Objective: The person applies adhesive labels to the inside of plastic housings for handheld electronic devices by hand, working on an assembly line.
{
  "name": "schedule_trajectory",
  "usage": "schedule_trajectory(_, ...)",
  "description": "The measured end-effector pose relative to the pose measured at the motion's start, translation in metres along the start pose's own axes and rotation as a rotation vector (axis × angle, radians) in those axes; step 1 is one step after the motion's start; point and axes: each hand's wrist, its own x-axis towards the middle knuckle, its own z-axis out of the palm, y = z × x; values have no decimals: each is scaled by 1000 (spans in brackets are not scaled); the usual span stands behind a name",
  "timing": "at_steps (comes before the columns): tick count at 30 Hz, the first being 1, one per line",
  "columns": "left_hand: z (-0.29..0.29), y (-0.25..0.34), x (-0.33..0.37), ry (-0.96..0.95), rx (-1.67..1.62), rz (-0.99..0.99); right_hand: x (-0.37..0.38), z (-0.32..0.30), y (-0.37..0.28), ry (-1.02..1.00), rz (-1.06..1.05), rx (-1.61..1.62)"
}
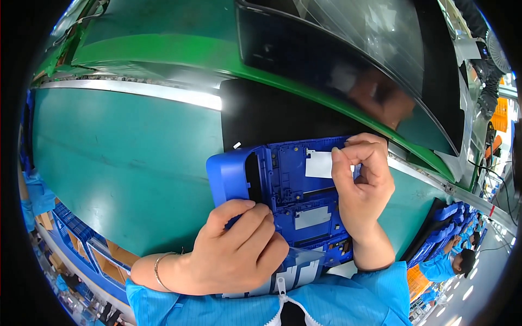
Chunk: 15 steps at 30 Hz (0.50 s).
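Observation:
Blue plastic housings lie side by side in front of me, with ribs and small brass-coloured inserts inside. A smooth, curved blue end piece stands at their left. My left hand is closed over the near left edge of the housings, its fingertips curled out of sight. Above the far right part, my right hand is pinched, thumb against fingers; what it holds, if anything, cannot be made out. Beside its thumb is a white rectangular label in the far housing. A similar pale label sits in the nearer one.
By my body lies a clear sheet with white strips. A tiny white piece rests on the black mat. Beyond the green ledge stands a dark glossy panel. Blue parts are lined up at right, near another person.

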Motion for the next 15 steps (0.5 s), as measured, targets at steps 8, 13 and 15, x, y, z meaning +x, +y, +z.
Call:
schedule_trajectory(8,-1,1,0,-7,-5,-20,2,2,-3,-2,-18,-38)
schedule_trajectory(13,-1,2,3,-5,-4,-18,2,1,-1,8,-22,-35)
schedule_trajectory(15,-2,1,3,-2,-8,-21,3,2,-4,18,35,-14)
